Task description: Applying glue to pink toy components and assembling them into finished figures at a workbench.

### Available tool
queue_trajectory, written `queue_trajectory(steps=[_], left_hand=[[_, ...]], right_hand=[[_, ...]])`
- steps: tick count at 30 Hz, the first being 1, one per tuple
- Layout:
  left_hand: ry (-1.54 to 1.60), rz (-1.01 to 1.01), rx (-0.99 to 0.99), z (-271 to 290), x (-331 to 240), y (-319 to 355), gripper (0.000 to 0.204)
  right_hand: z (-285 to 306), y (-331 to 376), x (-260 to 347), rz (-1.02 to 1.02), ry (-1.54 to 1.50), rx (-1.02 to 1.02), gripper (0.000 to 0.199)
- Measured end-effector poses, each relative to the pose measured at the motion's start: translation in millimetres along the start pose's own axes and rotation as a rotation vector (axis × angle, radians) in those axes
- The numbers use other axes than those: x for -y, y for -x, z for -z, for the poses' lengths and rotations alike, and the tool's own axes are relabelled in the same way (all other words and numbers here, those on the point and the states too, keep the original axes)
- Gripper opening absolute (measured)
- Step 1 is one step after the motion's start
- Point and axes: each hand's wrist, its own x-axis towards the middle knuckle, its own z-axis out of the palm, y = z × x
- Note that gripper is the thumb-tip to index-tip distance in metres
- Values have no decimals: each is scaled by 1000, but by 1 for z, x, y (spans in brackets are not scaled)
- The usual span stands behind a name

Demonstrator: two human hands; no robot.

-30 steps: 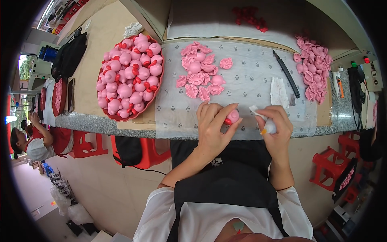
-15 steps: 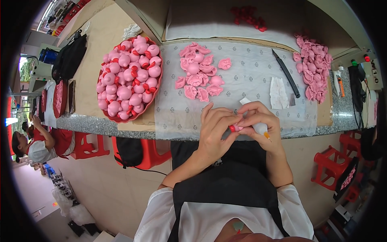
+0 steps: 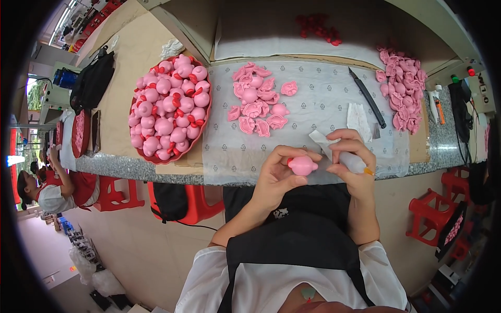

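Note:
A small round pink toy piece [image 3: 302, 165] with a bit of red at its left side is held between the thumb and fingers of my left hand [image 3: 272, 178], just above the table's near edge. My right hand [image 3: 361, 180] is closed around a small whitish squeeze bottle [image 3: 352, 162] with an orange-yellow tip pointing to the lower right. A folded piece of white tissue [image 3: 320, 139] sticks out at that hand's fingertips, seemingly pinched there. The two hands are a little apart. Ahead of them lies a loose group of pink moulded pieces [image 3: 254, 108], some frilled and some round.
At the left stands a red scalloped basket [image 3: 201, 130] heaped with pink-and-red pieces. A black cutter knife [image 3: 367, 98], a white tissue [image 3: 358, 121] and a pile of frilled pink pieces [image 3: 403, 99] lie right. Red pieces [image 3: 318, 29] sit under the shelf. A person [image 3: 62, 185] works far left.
My hands have drawn apart; before, they met around the piece. The pink round side of the piece now shows in my left hand, and the tissue is more exposed beside my right fingers.

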Motion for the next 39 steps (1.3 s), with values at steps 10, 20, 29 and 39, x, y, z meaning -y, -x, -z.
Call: queue_trajectory(steps=[10,20,29,39], left_hand=[[376,55,-21,-4,16,6,41],[194,6,-27,5,21,7,40],[288,92,5,1,17,1,35],[465,326,-84,-8,15,0,41]], right_hand=[[-24,11,-6,69,-15,-38,22],[-25,12,-14,67,-285,21,14],[-15,7,-6,-69,-239,-38,23],[-5,-7,-8,-149,-110,230,37]])
